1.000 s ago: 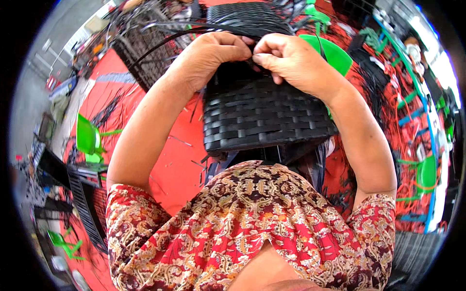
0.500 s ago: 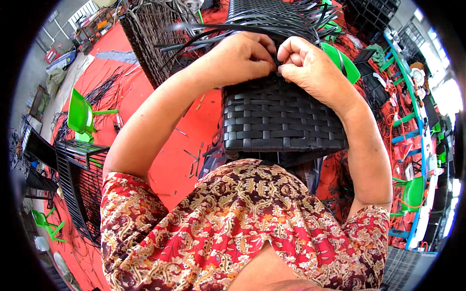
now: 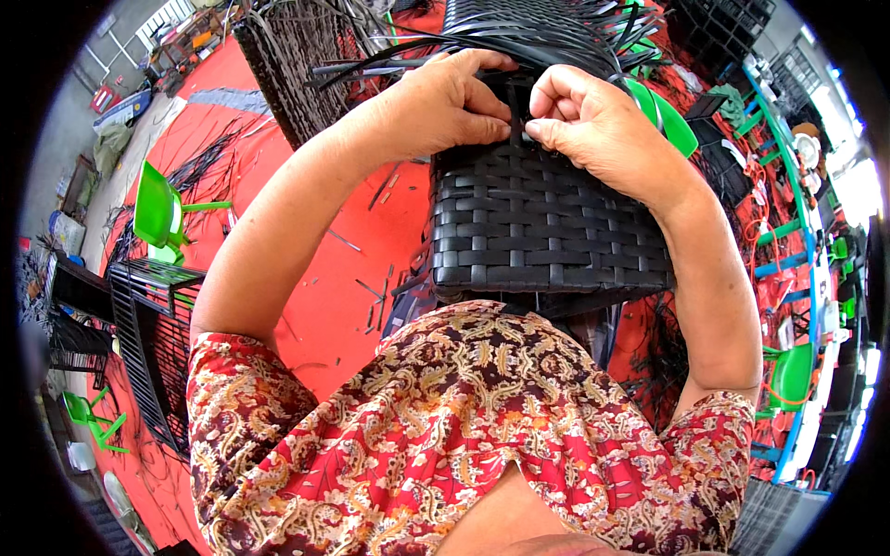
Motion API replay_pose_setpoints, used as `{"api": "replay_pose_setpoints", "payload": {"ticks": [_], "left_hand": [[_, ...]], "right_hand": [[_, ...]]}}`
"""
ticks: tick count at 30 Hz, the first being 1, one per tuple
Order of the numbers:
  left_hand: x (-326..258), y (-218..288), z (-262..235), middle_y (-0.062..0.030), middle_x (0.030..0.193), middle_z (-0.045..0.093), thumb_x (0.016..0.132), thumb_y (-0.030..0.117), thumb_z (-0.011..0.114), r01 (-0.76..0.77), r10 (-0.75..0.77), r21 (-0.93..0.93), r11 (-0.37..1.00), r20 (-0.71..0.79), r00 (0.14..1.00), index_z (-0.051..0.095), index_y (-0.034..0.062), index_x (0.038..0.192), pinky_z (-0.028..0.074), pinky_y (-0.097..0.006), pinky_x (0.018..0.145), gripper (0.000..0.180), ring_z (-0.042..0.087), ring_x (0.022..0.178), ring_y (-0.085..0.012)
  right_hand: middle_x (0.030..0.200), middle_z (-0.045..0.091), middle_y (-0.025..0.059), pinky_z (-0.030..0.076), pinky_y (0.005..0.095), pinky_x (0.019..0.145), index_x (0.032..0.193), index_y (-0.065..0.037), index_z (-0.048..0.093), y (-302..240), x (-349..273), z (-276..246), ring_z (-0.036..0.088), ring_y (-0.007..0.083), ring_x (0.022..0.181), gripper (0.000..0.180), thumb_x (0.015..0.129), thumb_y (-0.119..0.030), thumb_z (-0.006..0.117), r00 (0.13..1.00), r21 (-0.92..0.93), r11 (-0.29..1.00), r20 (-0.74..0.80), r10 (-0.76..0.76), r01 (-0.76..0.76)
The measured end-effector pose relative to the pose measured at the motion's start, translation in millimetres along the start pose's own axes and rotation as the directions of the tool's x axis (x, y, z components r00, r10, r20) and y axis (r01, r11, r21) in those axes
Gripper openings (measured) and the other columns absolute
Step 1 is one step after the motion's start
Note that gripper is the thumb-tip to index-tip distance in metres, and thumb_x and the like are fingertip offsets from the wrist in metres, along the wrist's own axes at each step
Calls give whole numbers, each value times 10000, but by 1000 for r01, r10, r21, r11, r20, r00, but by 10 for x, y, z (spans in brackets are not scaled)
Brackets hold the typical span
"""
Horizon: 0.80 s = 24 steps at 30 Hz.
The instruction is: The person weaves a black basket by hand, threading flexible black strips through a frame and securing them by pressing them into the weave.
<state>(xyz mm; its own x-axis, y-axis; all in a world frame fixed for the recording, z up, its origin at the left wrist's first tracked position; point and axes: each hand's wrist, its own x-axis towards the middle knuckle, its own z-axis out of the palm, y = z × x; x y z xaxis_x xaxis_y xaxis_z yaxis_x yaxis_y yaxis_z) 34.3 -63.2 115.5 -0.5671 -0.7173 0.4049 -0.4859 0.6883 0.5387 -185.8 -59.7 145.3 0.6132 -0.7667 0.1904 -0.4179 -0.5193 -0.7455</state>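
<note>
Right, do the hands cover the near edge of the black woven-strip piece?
No, the left hand and right hand are farther up the black woven-strip piece, whose near edge shows uncovered.

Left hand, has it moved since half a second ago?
Yes, slightly: judged against the black woven piece, the left hand has shifted to the person's left, leaving a wider gap to the right hand.

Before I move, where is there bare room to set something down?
The barest stretch is lightly littered red floor between the left forearm and the black woven piece. The weave's near part is uncovered too. Crowded: the far end, where the left hand, right hand and loose black strips cluster.
</note>
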Motion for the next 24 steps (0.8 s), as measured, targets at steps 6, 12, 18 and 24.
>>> {"api": "replay_pose_setpoints", "payload": {"ticks": [6, 12, 18, 24], "left_hand": [[-22, 89, 47, -146, 1298, 520, 799, 86, 693, 109, -181, -485, 867, -103, 978, 706, -9, 832, 364, -339, 998, 101, 465, 1210, -232], [-252, -163, 41, -135, 1261, 542, 820, 48, 654, 30, -283, -847, 530, -143, 948, 699, -20, 867, 433, -308, 924, 94, 535, 1107, -182], [-437, -159, 77, -86, 1319, 509, 867, 106, 669, 52, -136, -241, 969, -349, 927, 680, 12, 915, 463, -235, 832, 106, 559, 986, -97], [-469, -97, 74, -80, 1285, 517, 858, 48, 664, -35, 13, -51, 998, -381, 925, 650, 13, 965, 474, -238, 845, 113, 571, 971, -90]], "right_hand": [[733, 576, 12, 447, 254, 612, 884, -18, 595, -79, 18, -3, 523, 97, 642, 118, 855, -127, 630, 987, -169, 980, -104, -124, 106], [700, 571, -4, 444, 231, 540, 901, -8, 634, -303, 114, 118, 502, 67, 543, 162, 909, -164, 594, 999, 92, 995, 29, -42, 39], [717, 560, -21, 397, 196, 518, 923, -41, 570, -126, 208, 124, 484, 39, 589, 108, 881, -114, 637, 996, 239, 970, 84, 28, -47], [702, 539, -46, 351, 174, 512, 888, -64, 592, -179, 208, 97, 459, 23, 599, 97, 860, -122, 664, 978, 280, 950, 191, 89, -141]]}}
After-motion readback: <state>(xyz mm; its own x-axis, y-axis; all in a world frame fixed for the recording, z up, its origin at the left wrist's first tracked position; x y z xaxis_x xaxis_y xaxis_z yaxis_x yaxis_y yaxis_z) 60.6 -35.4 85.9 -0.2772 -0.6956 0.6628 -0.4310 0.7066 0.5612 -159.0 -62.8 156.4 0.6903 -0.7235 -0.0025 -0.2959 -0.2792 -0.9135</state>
